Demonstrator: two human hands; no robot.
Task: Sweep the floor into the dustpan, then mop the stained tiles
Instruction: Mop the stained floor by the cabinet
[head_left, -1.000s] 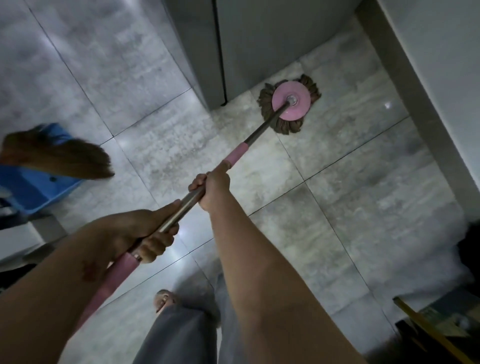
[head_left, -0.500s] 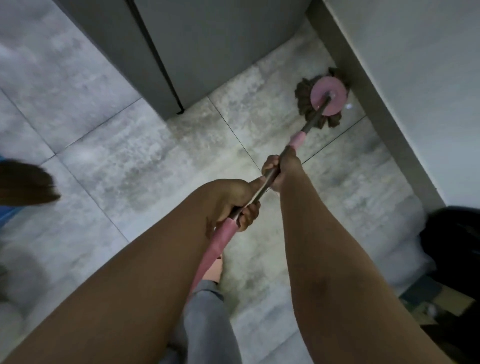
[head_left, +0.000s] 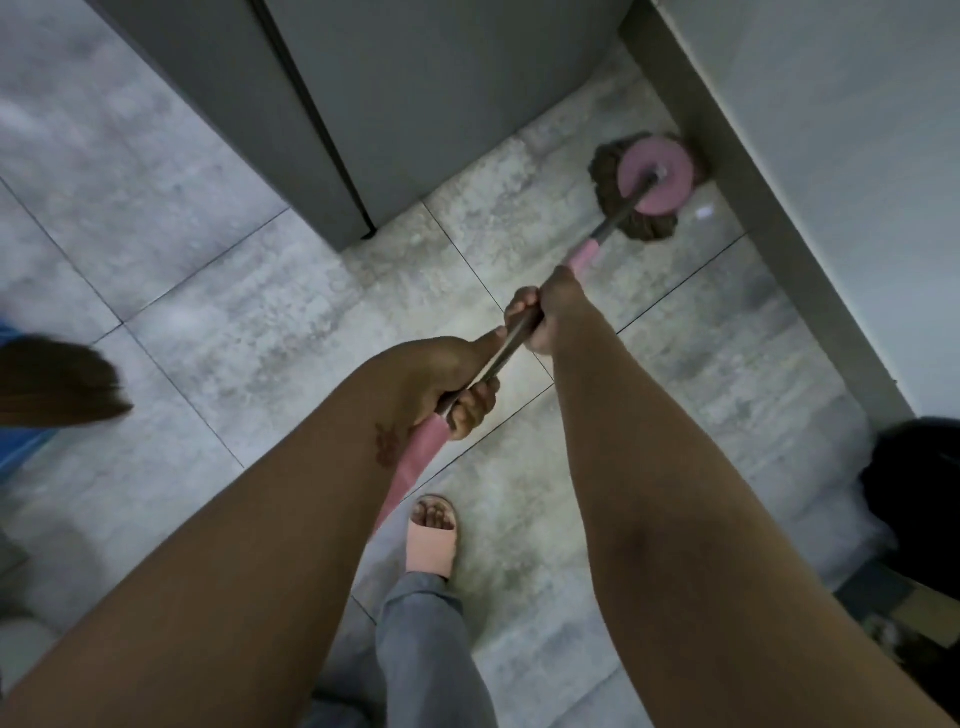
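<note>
Mop head (head_left: 655, 182), pink disc, brown strands, flat on grey tiles (head_left: 260, 322) beside baseboard (head_left: 750, 208); handle (head_left: 514, 340) slanted.

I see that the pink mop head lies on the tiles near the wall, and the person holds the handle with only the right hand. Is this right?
Not quite: both hands hold the handle. In the head view the left hand grips it nearer the body and the right hand grips it further down. The pink mop head does lie on the tiles near the wall.
</note>
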